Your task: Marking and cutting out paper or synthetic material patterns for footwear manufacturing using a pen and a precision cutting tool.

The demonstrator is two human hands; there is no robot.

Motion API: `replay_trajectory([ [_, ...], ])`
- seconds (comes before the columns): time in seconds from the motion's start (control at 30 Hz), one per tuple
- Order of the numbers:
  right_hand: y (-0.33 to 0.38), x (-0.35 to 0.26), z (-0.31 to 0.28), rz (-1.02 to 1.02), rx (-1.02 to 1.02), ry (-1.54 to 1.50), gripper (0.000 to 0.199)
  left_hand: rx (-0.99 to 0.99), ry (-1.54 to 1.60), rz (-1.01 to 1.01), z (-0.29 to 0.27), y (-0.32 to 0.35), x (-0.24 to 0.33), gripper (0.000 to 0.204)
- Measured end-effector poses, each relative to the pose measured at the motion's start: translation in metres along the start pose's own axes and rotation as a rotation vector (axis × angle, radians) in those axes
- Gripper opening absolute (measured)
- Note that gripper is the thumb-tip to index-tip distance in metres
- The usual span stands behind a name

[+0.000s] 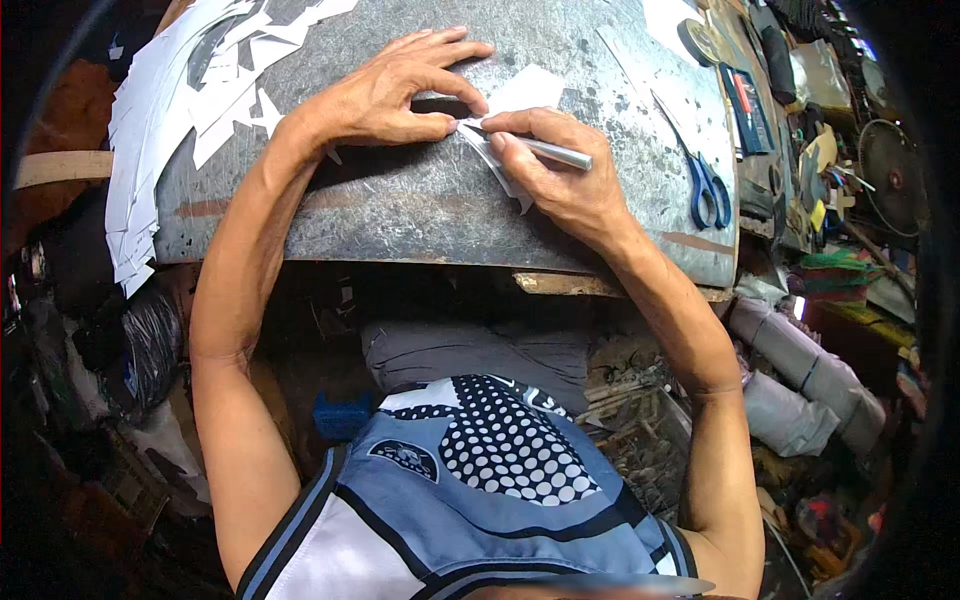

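Note:
My right hand (567,180) is closed around a slim silver pen-shaped tool (563,154), its back end sticking out past the fingers. The tip is hidden by the fingertips. Under both hands lies a small white sheet piece (535,88), and narrow white strips (490,162) reach from it toward the near side. My left hand (400,92) rests opposite with its fingers spread, the thumb and index fingertip touching the white piece near the tool. Both hands are over the worn grey metal tabletop (400,215).
A heap of white cut pieces (150,130) covers the table's left side. Blue-handled scissors (708,190) lie at the right, near a blue-and-red tool (745,105) and a roll of tape (698,42). Wrapped bundles (805,370) stand below the table's right edge.

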State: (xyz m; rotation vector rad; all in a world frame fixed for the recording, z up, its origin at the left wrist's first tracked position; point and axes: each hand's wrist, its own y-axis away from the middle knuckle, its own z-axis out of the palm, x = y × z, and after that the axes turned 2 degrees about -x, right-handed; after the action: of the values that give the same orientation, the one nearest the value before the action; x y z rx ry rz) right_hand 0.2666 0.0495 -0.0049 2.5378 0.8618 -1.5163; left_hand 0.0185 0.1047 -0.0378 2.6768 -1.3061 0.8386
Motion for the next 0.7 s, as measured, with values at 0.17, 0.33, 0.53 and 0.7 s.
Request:
replay_trajectory([
  [0.17,-0.0003,0.0010,-0.0012,-0.059,-0.019,0.055,0.016,0.004,-0.003,0.014,-0.0002,-0.0008,-0.0004,0.036],
  [0.33,-0.0003,0.0013,-0.0013,-0.069,-0.035,0.056,0.016,0.008,-0.010,0.022,0.0024,-0.0005,-0.0038,0.036],
  [0.53,-0.0001,0.0006,-0.0001,-0.041,-0.039,0.074,0.016,0.023,-0.028,0.006,0.0051,0.0006,-0.0052,0.033],
  [0.7,-0.0003,0.0014,-0.0006,-0.092,-0.037,0.121,0.016,0.008,-0.001,0.029,0.0039,-0.0015,-0.0081,0.027],
])
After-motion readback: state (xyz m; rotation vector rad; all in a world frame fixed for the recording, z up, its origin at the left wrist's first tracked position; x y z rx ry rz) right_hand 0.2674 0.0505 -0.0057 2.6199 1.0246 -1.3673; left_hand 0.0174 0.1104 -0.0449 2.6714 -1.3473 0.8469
